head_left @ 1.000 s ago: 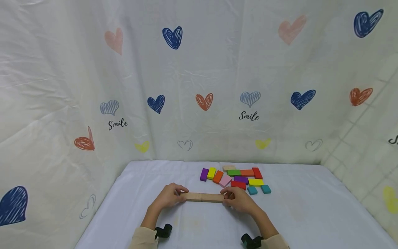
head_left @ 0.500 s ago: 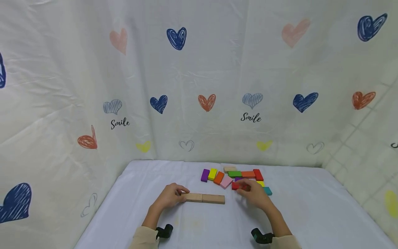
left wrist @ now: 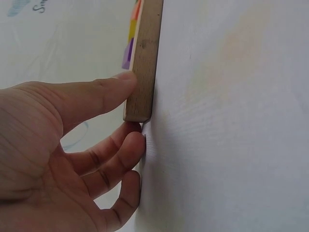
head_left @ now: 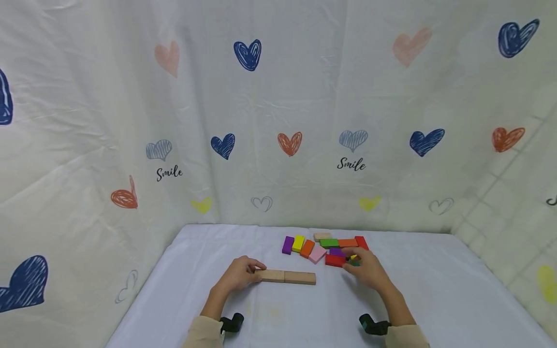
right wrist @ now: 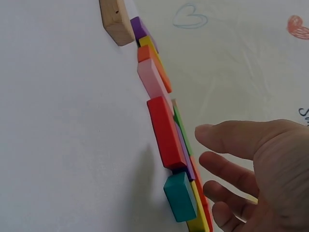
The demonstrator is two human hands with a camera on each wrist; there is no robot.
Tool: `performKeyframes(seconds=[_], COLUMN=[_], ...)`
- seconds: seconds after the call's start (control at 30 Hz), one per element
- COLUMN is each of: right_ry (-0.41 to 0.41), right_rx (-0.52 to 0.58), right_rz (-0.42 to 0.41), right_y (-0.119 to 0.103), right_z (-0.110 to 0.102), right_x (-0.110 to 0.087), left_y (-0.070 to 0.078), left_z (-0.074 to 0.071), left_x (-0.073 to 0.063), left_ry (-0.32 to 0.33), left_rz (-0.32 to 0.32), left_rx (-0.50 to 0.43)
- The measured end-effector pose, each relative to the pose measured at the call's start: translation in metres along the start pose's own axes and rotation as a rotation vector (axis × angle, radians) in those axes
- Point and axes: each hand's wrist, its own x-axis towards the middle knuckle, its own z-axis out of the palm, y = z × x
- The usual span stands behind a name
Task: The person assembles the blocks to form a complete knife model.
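Observation:
Two plain wooden blocks lie end to end on the white cloth, a left wooden block [head_left: 272, 276] and a right wooden block [head_left: 300, 278]. My left hand [head_left: 238, 276] holds the left end of that row, its thumb on the block's edge and curled fingers at the end, as the left wrist view shows. My right hand [head_left: 369, 267] hovers over the right side of the coloured blocks, fingers parted from the thumb, nothing between them. Just below it are a teal block [right wrist: 180, 197] and a red block [head_left: 335, 260]. In the head view the hand hides part of the yellow and teal blocks.
Behind the wooden row lie a purple block [head_left: 288, 245], a yellow block [head_left: 298, 243], an orange block [head_left: 307, 248], a pink block [head_left: 317, 254] and a green block [head_left: 329, 242]. A loose wooden block [head_left: 322, 237] sits farther back, near the heart-printed curtain [head_left: 278, 183].
My right hand has let go of the right end of the wooden row and moved right, over the coloured blocks. The left hand keeps its place at the left end.

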Motion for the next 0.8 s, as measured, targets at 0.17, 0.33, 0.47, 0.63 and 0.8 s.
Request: performKeyframes(seconds=[0.17,0.33,0.47,0.63,0.8], right_ry=[-0.036,-0.059,-0.065,-0.080,-0.100], right_rx=[-0.025,-0.084,-0.102,-0.113,-0.140], right_rz=[-0.027,-0.037,-0.040,-0.048,-0.074], right_y=[0.002,0.001,0.001,0.004,0.009], right_z=[0.001,0.003,0.003,0.004,0.003], right_x=[0.003,0.009,0.015,0.022,0.028], left_y=[0.000,0.000,-0.001,-0.001,0.000], left_z=[0.000,0.001,0.001,0.001,0.001], left_x=[0.000,-0.002,-0.002,-0.002,-0.001], left_ry=[-0.003,-0.003,-0.007,-0.005,-0.002], left_rz=[-0.021,-0.018,-0.027,-0.021,-0.002], left_rx=[0.003,0.000,-0.007,-0.009,-0.008])
